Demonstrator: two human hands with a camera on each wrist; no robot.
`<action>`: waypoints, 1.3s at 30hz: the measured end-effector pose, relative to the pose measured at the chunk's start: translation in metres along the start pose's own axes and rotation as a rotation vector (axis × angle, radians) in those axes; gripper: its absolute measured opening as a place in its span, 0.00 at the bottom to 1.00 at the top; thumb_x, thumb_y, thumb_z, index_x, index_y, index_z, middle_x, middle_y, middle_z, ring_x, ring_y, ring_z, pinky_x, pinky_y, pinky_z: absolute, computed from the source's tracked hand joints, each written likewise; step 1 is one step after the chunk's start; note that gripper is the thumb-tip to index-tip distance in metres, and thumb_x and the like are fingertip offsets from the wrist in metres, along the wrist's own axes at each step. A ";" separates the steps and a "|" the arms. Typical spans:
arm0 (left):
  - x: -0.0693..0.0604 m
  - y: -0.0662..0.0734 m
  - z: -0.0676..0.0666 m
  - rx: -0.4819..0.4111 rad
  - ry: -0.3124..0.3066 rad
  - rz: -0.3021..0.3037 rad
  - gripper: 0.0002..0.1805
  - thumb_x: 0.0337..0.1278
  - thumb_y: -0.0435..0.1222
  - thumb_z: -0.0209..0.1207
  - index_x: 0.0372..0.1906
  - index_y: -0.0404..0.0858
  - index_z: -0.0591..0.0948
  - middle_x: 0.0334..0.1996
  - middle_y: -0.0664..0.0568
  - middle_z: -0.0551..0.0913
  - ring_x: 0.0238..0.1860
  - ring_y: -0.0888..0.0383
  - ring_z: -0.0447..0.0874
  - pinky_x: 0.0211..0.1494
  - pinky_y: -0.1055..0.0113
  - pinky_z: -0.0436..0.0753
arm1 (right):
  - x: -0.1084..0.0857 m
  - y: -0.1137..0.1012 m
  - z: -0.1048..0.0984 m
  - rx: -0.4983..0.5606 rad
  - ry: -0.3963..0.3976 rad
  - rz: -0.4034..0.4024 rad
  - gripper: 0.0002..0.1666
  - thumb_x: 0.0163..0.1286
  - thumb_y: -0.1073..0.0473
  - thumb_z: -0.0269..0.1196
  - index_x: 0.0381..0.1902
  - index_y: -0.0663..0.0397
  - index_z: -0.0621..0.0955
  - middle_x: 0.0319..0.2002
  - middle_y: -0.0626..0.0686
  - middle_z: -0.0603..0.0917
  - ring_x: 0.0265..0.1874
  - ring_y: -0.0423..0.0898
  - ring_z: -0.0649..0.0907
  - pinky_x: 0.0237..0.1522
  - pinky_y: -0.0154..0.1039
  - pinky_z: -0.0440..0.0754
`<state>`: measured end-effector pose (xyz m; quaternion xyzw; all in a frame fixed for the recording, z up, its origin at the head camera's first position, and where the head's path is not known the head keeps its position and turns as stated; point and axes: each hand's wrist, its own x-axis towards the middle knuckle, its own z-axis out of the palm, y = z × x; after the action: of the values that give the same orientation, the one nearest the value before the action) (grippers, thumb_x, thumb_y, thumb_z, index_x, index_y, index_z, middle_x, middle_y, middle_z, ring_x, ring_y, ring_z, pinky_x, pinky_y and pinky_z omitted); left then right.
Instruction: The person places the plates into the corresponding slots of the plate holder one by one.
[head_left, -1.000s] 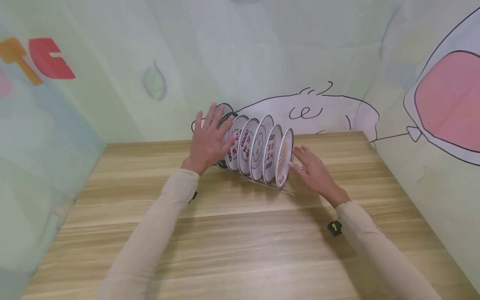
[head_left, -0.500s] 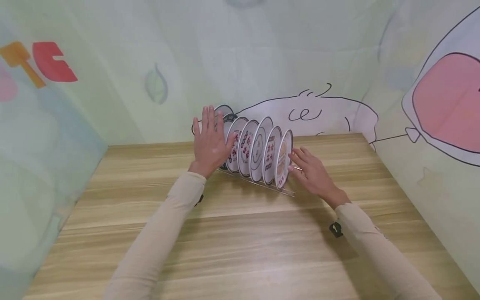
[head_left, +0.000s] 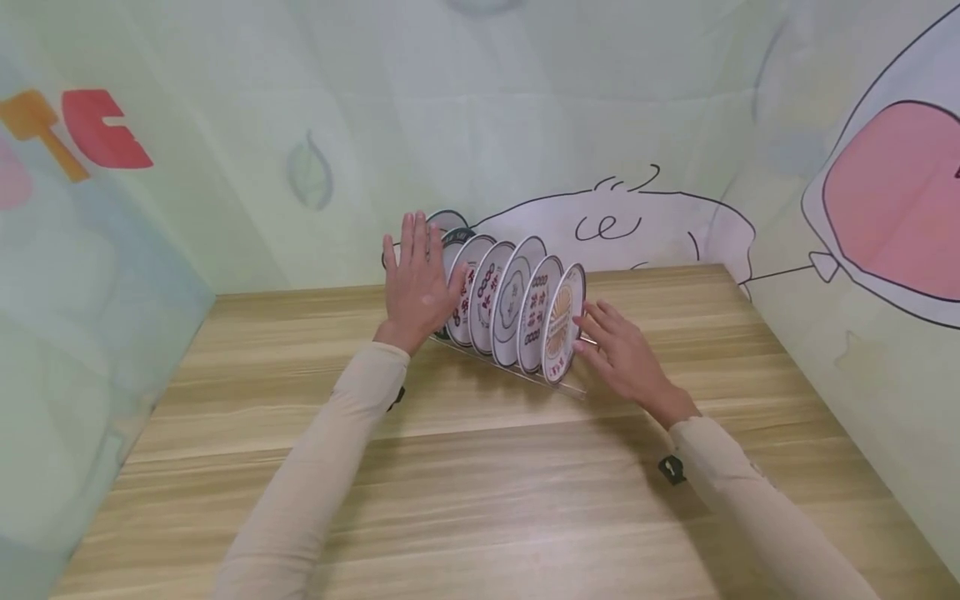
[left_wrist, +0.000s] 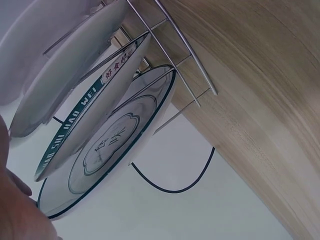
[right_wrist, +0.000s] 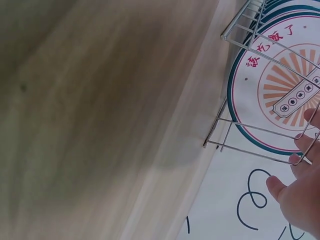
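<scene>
Several round plates stand on edge in a wire dish rack on the table. The nearest plate on the right has an orange sunburst and red characters. My left hand lies flat with straight fingers along the left end of the row, hiding part of the plates there. In the left wrist view, a green-rimmed plate is close to that hand. My right hand touches the right end with loosely bent fingers. In the right wrist view, its fingers meet the rack's end wires, over the sunburst plate.
The rack stands on a wood-grain table, near its back edge. Behind it hangs a pale printed cloth with cartoon outlines, and more of it lines both sides. Black wrist cameras are strapped under the sleeves.
My left hand has straightened its fingers and shifted slightly right. The right-hand plates have turned a little, so more of their faces shows. The right hand stays at the rack's right end.
</scene>
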<state>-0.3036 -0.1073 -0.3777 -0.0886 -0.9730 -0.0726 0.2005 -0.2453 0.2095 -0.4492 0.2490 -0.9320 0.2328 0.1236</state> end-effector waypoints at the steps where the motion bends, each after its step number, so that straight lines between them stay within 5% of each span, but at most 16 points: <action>1: 0.000 0.000 0.000 -0.005 -0.005 -0.001 0.41 0.74 0.55 0.42 0.78 0.32 0.52 0.81 0.39 0.44 0.82 0.45 0.33 0.81 0.41 0.40 | -0.001 -0.001 0.000 0.003 0.002 -0.002 0.29 0.75 0.47 0.54 0.66 0.59 0.76 0.73 0.64 0.67 0.74 0.66 0.63 0.71 0.67 0.61; 24: 0.007 -0.005 -0.005 -0.053 -0.049 0.005 0.42 0.74 0.58 0.37 0.79 0.35 0.50 0.82 0.42 0.43 0.82 0.47 0.32 0.81 0.43 0.33 | -0.029 -0.031 0.005 0.022 -0.036 -0.037 0.28 0.74 0.45 0.57 0.66 0.51 0.77 0.76 0.60 0.64 0.77 0.64 0.58 0.73 0.66 0.58; 39: 0.015 -0.007 -0.010 -0.113 -0.088 0.058 0.41 0.74 0.60 0.36 0.79 0.38 0.52 0.82 0.46 0.46 0.83 0.47 0.34 0.80 0.41 0.32 | -0.047 -0.052 0.015 0.079 -0.019 -0.142 0.30 0.71 0.47 0.61 0.68 0.49 0.75 0.74 0.59 0.68 0.76 0.63 0.61 0.72 0.66 0.60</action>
<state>-0.3148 -0.1134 -0.3627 -0.1311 -0.9723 -0.1174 0.1541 -0.1799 0.1819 -0.4589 0.3214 -0.9032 0.2575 0.1212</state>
